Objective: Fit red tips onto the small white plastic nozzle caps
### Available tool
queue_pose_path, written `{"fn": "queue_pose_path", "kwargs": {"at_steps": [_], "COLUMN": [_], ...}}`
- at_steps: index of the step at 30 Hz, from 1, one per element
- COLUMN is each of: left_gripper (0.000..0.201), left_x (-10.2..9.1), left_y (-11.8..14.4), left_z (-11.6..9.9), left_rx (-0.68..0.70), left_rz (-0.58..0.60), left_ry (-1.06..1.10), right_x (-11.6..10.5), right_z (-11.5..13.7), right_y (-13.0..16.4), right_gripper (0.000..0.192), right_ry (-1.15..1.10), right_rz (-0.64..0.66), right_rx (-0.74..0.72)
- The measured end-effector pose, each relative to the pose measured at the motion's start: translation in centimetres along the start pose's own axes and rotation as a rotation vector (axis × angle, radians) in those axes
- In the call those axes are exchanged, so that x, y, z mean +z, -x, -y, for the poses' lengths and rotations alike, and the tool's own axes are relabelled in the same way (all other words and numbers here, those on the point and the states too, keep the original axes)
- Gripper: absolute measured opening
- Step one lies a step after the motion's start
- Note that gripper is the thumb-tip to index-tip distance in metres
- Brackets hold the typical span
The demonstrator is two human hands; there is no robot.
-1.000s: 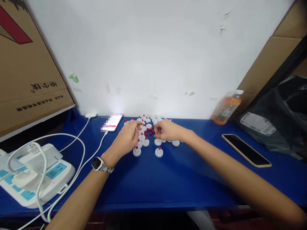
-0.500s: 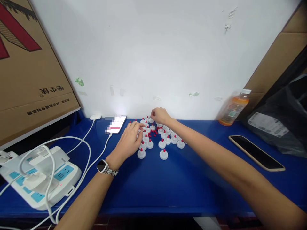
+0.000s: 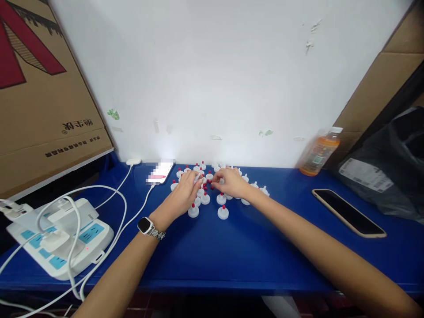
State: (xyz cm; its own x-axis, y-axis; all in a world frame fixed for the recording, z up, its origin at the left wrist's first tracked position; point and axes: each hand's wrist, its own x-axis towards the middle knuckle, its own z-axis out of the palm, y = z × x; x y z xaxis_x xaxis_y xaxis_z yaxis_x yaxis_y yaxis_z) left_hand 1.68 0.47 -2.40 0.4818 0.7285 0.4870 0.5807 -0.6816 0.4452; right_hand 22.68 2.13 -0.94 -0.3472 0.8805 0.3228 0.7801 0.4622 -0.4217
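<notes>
Curling mid-frame among white caps [image 3: 223,213], your left hand [image 3: 181,193] and right hand [image 3: 232,181] flank red tips [image 3: 205,187]; any pinch is unclear. Blue table [image 3: 212,251] below, white wall [image 3: 212,79] above.

One Camera, Up on the Head

The camera sits on the person's head and looks forward and down. It sees the blue desk [image 3: 212,256] from above and the white wall [image 3: 212,79] just ahead. Both are quite near. The left hand [image 3: 183,191] and right hand [image 3: 231,182] show close to the middle. The view is wide, from a cardboard box [image 3: 43,101] to a dark bag [image 3: 395,145].
</notes>
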Motion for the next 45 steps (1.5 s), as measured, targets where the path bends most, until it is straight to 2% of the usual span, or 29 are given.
{"fn": "queue_pose_path", "kwargs": {"at_steps": [2, 6, 11, 16, 22, 27, 37, 42, 45], "left_gripper": [0.025, 0.027, 0.028, 0.032, 0.030, 0.029, 0.026, 0.028, 0.032], "left_x": [-0.1, -0.3, -0.2, 0.0, -0.4, -0.2, 0.0, 0.1, 0.4], "left_y": [0.0, 0.1, 0.4, 0.5, 0.4, 0.3, 0.3, 0.3, 0.5], "left_z": [-0.1, -0.5, -0.2, 0.1, -1.2, -1.6, -1.5, -1.6, -1.4], "left_rx": [-0.035, -0.033, -0.009, 0.015, 0.042, 0.044, 0.070, 0.074, 0.093], "left_rz": [0.033, 0.082, 0.086, 0.069, 0.023, 0.044, 0.046, 0.039, 0.039], "left_ry": [0.045, 0.091, 0.063, 0.034, 0.036, 0.010, -0.019, -0.029, -0.037], "right_x": [-0.1, -0.1, 0.5, 0.0, -1.0, -0.2, 0.7, 0.7, 0.8], "right_z": [-0.2, 0.2, 0.1, -0.1, 0.5, 0.3, 1.3, 1.7, 2.0], "right_y": [-0.5, -1.8, -2.2, -1.2, 0.5, 1.3, 2.6, 3.1, 3.3], "right_gripper": [0.013, 0.015, 0.014, 0.011, 0.014, 0.014, 0.019, 0.023, 0.023], "right_ry": [0.201, 0.411, 0.428, 0.247, -0.195, -0.493, -0.773, -0.836, -0.928], "right_rz": [0.080, 0.193, 0.244, 0.143, -0.111, -0.250, -0.265, -0.370, -0.304], "right_rx": [-0.040, -0.068, -0.056, -0.074, -0.023, 0.020, -0.001, 0.014, -0.004]}}
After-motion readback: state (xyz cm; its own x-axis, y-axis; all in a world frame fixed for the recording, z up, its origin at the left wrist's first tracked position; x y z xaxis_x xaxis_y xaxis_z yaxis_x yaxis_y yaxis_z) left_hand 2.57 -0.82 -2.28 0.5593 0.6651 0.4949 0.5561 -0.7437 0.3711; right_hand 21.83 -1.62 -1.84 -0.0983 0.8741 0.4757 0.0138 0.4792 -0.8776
